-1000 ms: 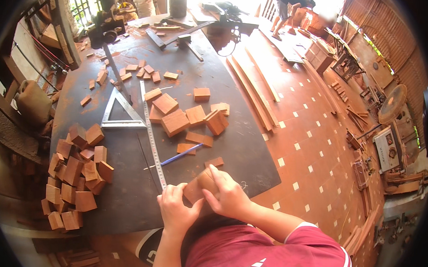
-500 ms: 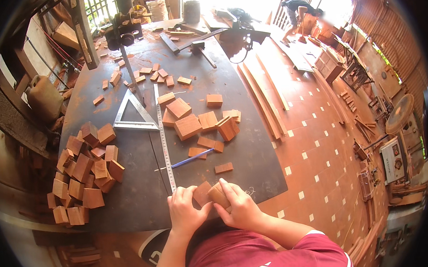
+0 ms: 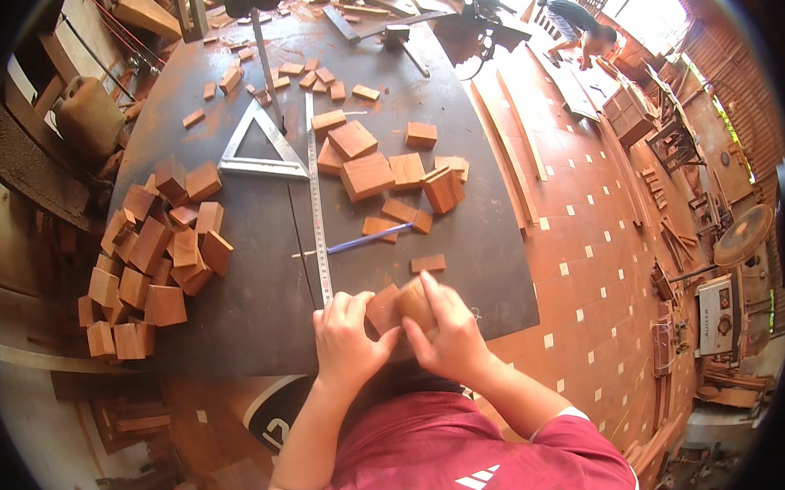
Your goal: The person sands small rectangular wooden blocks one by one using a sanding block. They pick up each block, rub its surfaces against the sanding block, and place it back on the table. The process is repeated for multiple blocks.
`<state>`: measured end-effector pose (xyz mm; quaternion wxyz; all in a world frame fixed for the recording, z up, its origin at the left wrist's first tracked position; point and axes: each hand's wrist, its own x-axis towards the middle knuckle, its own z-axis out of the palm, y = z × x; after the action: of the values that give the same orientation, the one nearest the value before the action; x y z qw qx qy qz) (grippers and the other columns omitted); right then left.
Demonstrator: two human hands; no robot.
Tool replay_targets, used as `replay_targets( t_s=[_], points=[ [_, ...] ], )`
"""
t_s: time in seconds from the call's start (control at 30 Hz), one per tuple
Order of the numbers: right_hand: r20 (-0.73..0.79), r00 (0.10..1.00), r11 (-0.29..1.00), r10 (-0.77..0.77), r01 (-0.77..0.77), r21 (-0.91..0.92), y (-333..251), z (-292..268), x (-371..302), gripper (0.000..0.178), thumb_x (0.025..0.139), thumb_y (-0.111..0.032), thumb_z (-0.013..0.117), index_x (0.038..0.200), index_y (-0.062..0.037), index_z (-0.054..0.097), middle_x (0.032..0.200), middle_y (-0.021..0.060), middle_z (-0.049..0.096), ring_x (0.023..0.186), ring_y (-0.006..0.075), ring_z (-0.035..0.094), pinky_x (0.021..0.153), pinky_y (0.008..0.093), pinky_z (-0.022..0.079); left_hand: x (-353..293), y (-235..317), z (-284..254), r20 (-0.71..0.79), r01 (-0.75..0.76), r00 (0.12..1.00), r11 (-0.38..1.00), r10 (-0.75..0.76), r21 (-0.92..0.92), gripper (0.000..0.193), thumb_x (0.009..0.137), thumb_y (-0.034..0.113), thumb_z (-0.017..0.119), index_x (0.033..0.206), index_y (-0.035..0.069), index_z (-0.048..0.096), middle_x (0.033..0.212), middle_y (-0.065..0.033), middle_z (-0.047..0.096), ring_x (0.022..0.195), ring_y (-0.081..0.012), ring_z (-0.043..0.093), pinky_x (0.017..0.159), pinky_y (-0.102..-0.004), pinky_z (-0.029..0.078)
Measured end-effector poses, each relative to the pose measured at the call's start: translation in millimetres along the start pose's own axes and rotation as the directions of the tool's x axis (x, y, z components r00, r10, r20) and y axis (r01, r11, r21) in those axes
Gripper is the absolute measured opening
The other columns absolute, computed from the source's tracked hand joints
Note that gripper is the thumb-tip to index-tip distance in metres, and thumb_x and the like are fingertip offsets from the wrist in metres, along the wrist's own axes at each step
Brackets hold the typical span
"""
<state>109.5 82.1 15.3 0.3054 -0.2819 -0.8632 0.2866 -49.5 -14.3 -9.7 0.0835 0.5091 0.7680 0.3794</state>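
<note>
At the near edge of the dark table (image 3: pixel 238 342), my left hand (image 3: pixel 349 340) is closed on a reddish wooden block (image 3: pixel 383 311). My right hand (image 3: pixel 455 330) grips a second, paler brown wooden block (image 3: pixel 416 302), with the thumb and fingers around its sides. Both blocks are close side by side, partly hidden by my fingers; whether they touch is unclear. Just beyond them lies a small flat wooden piece (image 3: pixel 428 263). A blue pen (image 3: pixel 370 238) rests across wood pieces, beside a steel ruler (image 3: pixel 319 213) and a metal triangle square (image 3: pixel 264 167).
A heap of wooden blocks (image 3: pixel 149 258) covers the table's left side; more blocks (image 3: pixel 367 176) lie in the middle. A thin upright blade (image 3: pixel 266 61) stands behind the square. Long boards (image 3: pixel 502 142) lie on the tiled floor at right, where another person (image 3: pixel 577 31) bends over.
The view has tilted downward, so the table's things appear higher in the picture. My hands still hold the two blocks, with only slight movement.
</note>
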Motion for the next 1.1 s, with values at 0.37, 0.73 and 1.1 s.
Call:
replay_targets(
  t_s=[0.37,0.73,1.1],
  points=[
    [0.057,0.995,0.997,0.076,-0.075,-0.013,10,-7,6,0.070,0.090,-0.013,0.080,0.148,0.0136,0.050,0.123,0.0348,0.067,0.114,0.0496,0.068,0.101,0.0484,0.056,3,0,-1,0.009,-0.025,1.000,1.000,0.025,0.000,0.060,0.066,0.029,0.096,0.114,0.005,0.070,0.103,-0.0111,0.065,0.099,-0.0344,0.065,0.088,-0.0462,0.047],
    [0.060,0.996,0.998,0.061,-0.059,-0.028,14,-9,2,0.075,0.090,-0.015,0.080,0.150,0.0143,0.046,0.122,0.0357,0.065,0.111,0.0499,0.068,0.097,0.0476,0.058,6,1,-1,0.028,-0.052,0.998,0.997,0.050,0.050,0.060,0.067,0.032,0.096,0.115,0.006,0.070,0.100,-0.0096,0.065,0.095,-0.0314,0.065,0.083,-0.0442,0.045],
    [0.072,0.996,0.999,0.049,-0.050,0.006,15,-8,0,0.074,0.090,-0.012,0.080,0.151,0.0132,0.047,0.125,0.0352,0.065,0.115,0.0492,0.067,0.100,0.0486,0.056,5,2,-2,0.010,-0.037,0.999,0.999,0.037,0.014,0.060,0.065,0.028,0.096,0.114,0.005,0.070,0.101,-0.0113,0.065,0.096,-0.0338,0.064,0.086,-0.0448,0.046]
  ],
)
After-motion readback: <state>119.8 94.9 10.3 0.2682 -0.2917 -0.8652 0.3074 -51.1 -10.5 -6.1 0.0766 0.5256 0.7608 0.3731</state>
